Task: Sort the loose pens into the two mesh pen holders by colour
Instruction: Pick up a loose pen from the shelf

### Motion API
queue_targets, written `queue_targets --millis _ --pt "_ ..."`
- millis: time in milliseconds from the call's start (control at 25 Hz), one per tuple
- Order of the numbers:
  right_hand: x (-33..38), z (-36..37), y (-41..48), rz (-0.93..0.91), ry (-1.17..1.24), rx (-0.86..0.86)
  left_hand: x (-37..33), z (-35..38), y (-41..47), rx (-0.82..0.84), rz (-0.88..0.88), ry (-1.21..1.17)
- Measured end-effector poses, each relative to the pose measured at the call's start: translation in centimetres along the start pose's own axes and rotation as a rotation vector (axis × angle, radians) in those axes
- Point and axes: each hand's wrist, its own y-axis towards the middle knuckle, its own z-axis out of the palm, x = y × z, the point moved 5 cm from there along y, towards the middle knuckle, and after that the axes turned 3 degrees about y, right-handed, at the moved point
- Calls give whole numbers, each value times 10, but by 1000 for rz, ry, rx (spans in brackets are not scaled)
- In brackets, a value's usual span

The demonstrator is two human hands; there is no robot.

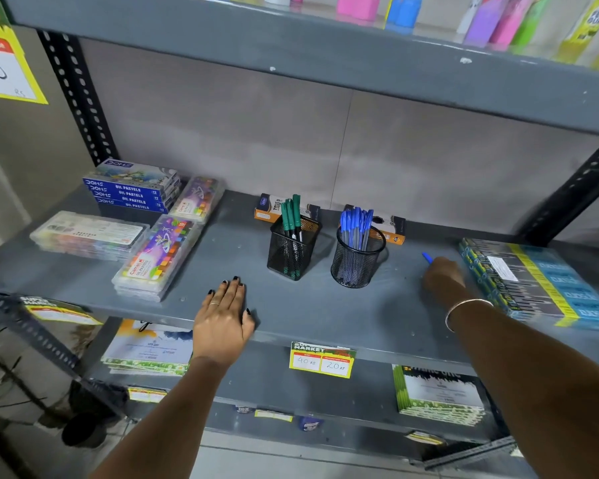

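Two black mesh pen holders stand mid-shelf. The square holder (293, 248) holds several green-capped pens (290, 212). The round holder (357, 259) to its right holds several blue-capped pens (357, 221). My right hand (441, 274) is to the right of the round holder, fingers closed around a blue pen (427, 257) whose tip sticks out toward the holder. My left hand (223, 318) lies flat on the shelf's front edge, fingers spread, holding nothing, left of and nearer than the square holder.
Oil pastel boxes (132, 188) and clear crayon cases (158, 257) fill the shelf's left side. Stacked packets (536, 281) sit at the right. Two pen cartons (284, 205) lie behind the holders. A price tag (321, 359) hangs on the shelf edge (377, 344).
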Motion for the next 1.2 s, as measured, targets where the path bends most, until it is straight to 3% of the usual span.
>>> queue_targets --millis 560,760,880,1000,1200 --pt "-10 7 -5 21 23 -107 -1 -1 0 -2 5 3" --pt "22 -30 -2 35 436 -180 0 0 0 11 -1 -6" --pt "78 -71 -13 -149 551 -279 1 0 0 5 3 -9" --pt "122 -64 -26 -317 525 -145 0 0 0 0 5 -11" --pt "133 -15 -39 -329 190 76 1 3 0 -6 14 -17"
